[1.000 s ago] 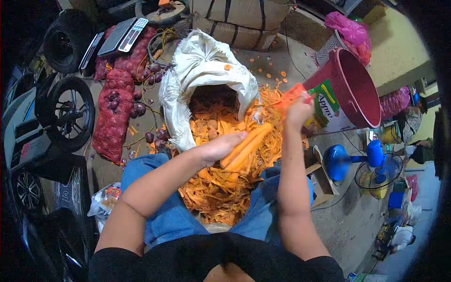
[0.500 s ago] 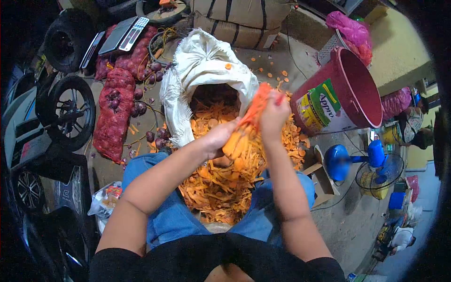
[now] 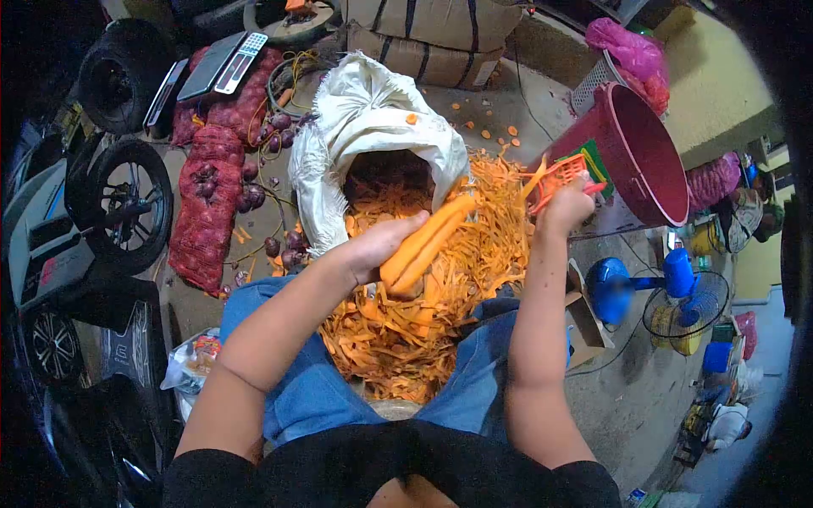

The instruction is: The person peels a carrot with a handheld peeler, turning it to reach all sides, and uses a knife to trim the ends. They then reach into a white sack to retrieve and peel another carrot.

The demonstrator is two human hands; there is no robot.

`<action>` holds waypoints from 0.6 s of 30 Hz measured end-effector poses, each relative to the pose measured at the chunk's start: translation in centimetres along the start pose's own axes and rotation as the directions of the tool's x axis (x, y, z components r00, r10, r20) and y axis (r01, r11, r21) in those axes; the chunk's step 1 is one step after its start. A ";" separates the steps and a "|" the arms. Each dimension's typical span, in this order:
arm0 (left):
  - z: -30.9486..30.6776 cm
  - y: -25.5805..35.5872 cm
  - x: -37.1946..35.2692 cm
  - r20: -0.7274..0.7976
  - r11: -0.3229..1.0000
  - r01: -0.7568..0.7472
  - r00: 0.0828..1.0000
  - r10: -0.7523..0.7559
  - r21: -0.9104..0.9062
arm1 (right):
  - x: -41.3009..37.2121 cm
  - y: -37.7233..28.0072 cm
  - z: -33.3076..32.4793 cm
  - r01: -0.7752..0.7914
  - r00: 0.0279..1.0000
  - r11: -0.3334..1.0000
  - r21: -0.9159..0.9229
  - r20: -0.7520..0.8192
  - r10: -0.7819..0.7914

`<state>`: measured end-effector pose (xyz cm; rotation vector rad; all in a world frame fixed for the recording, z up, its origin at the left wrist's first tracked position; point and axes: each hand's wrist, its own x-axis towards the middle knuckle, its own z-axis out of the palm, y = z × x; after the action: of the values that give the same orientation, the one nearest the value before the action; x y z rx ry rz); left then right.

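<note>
My left hand is closed around the thick end of a peeled orange carrot, which points up and to the right. A dark line runs along its length. Off to the right, my right hand grips an orange-red plastic peeler with a slotted body, apart from the carrot. A strip of carrot peel hangs at the peeler's left side. Below both hands, a heap of carrot peelings lies between my knees and spreads to the right. An open white woven sack has more carrot pieces inside its mouth.
A tilted red bucket stands at the right, behind the peeler. Near my right knee are a cardboard box and a blue fan. Red net bags of onions, a scale and a motorbike wheel occupy the left.
My right hand has swung right and slightly down with the peeler, away from the carrot. The carrot in my left hand now shows along its length.
</note>
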<state>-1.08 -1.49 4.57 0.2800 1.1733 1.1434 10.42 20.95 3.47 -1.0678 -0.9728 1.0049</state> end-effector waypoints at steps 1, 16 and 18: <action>-0.6 -0.2 0.4 -0.069 1.000 -0.009 0.998 0.007 -0.030 | -0.5 -0.9 0.2 0.000 1.000 1.000 0.000 0.003 0.000; -0.6 -1.0 2.0 0.037 0.940 -0.018 0.999 0.032 -0.342 | -5.3 0.5 2.1 0.153 0.973 0.956 -0.250 0.209 -0.101; -0.4 -1.4 1.8 0.075 0.937 0.000 0.997 0.028 -0.348 | -5.4 0.5 2.2 0.116 0.983 0.966 -0.233 0.163 -0.079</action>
<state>-0.74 -0.74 2.39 0.0606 0.8801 1.3174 6.92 16.38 2.71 -1.1422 -1.2862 0.9125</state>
